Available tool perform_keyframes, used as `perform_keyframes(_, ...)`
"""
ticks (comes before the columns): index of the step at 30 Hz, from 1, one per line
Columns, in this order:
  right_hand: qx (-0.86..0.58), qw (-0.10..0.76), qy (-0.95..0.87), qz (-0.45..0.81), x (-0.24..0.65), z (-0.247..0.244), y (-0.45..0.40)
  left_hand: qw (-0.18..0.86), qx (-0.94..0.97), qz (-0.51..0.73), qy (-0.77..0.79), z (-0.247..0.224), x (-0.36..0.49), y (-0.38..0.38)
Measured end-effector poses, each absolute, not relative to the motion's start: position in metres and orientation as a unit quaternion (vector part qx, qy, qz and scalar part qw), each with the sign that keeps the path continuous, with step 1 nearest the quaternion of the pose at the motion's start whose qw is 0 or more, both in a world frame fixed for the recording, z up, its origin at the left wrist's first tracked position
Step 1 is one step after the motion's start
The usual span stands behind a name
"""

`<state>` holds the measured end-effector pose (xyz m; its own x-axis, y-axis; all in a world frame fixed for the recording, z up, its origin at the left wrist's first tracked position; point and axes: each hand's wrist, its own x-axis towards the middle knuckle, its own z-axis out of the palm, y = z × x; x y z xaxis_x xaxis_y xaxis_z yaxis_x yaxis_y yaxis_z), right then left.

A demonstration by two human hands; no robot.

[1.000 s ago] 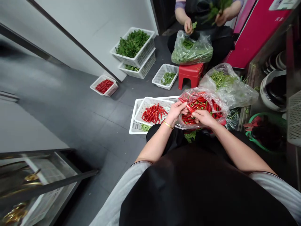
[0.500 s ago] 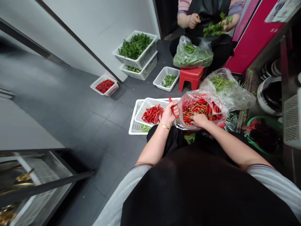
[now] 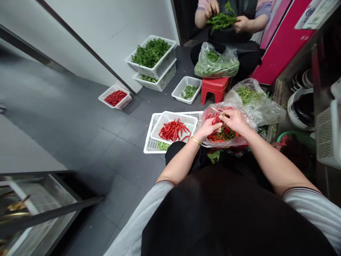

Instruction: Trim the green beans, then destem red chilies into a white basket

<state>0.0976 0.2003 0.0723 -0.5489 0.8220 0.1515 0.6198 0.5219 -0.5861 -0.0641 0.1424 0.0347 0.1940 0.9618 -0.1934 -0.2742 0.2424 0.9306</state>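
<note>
My left hand (image 3: 209,128) and my right hand (image 3: 233,121) meet at the mouth of a clear plastic bag (image 3: 226,140) full of red chili peppers, and both seem to pinch one red chili (image 3: 215,120) between their fingers. Its stem end is partly hidden by my fingertips. To the left of my left hand, a white plastic basket (image 3: 174,117) holds a loose pile of red chilies (image 3: 173,130). It rests on a larger white basket (image 3: 151,142). A gold bangle (image 3: 195,140) circles my left wrist.
Ahead, a seated person (image 3: 229,21) handles leafy greens above a bag of greens (image 3: 215,62) on a red stool (image 3: 214,89). White baskets of greens (image 3: 150,57) and chilies (image 3: 115,98) stand on the grey tile floor (image 3: 119,142). A bag of green stems (image 3: 253,101) lies right.
My left hand has moved right from above the white basket to the bag, and my hands now meet over it. The seated person's hands have come closer together around the greens.
</note>
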Motion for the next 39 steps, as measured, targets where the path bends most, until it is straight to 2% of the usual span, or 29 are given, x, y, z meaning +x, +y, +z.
perform_keyframes(2, -0.483, 0.193, -0.84, 0.152, 0.092, 0.059, 0.193, 0.655, 0.362, 0.47, 0.468, 0.036, -0.069, 0.14)
perform_keyframes(4, -0.515, 0.091, -0.845, 0.113, 0.081, 0.04, 0.183, 0.631, 0.318, 0.494, 0.508, 0.039, -0.081, 0.136)
perform_keyframes(7, -0.443, -0.081, -0.882, 0.141, 0.058, 0.014, 0.167, 0.588, 0.287, 0.531, 0.538, 0.043, -0.103, 0.133)
perform_keyframes(9, -0.382, -0.123, -0.901, 0.166, 0.045, 0.006, 0.164, 0.577, 0.292, 0.533, 0.546, 0.045, -0.112, 0.132)
perform_keyframes(11, -0.387, -0.095, -0.902, 0.167, 0.044, 0.008, 0.174, 0.579, 0.3, 0.524, 0.548, 0.044, -0.115, 0.133)
perform_keyframes(14, -0.457, 0.045, -0.871, 0.174, 0.064, 0.026, 0.201, 0.583, 0.33, 0.512, 0.538, 0.038, -0.107, 0.139)
perform_keyframes(17, -0.485, 0.167, -0.82, 0.252, 0.088, 0.047, 0.216, 0.594, 0.392, 0.488, 0.505, 0.031, -0.089, 0.147)
perform_keyframes(20, -0.47, 0.212, -0.823, 0.238, 0.095, 0.058, 0.205, 0.599, 0.438, 0.472, 0.475, 0.026, -0.072, 0.153)
perform_keyframes(23, -0.461, 0.196, -0.854, 0.138, 0.087, 0.059, 0.185, 0.611, 0.43, 0.442, 0.495, 0.023, -0.064, 0.151)
perform_keyframes(26, -0.483, 0.159, -0.854, 0.111, 0.077, 0.059, 0.174, 0.618, 0.408, 0.415, 0.529, 0.024, -0.063, 0.143)
perform_keyframes(30, -0.465, 0.116, -0.841, 0.252, 0.08, 0.064, 0.181, 0.564, 0.486, 0.415, 0.522, 0.031, -0.076, 0.132)
perform_keyframes(33, -0.375, 0.048, -0.819, 0.433, 0.092, 0.069, 0.185, 0.601, 0.549, 0.367, 0.451, 0.042, -0.094, 0.13)
perform_keyframes(35, -0.325, 0.01, -0.8, 0.504, 0.096, 0.073, 0.181, 0.634, 0.571, 0.332, 0.403, 0.048, -0.105, 0.131)
perform_keyframes(37, -0.325, 0.015, -0.812, 0.484, 0.096, 0.076, 0.175, 0.65, 0.568, 0.333, 0.379, 0.05, -0.109, 0.13)
perform_keyframes(39, -0.367, 0.058, -0.854, 0.364, 0.091, 0.077, 0.171, 0.663, 0.528, 0.37, 0.382, 0.049, -0.104, 0.127)
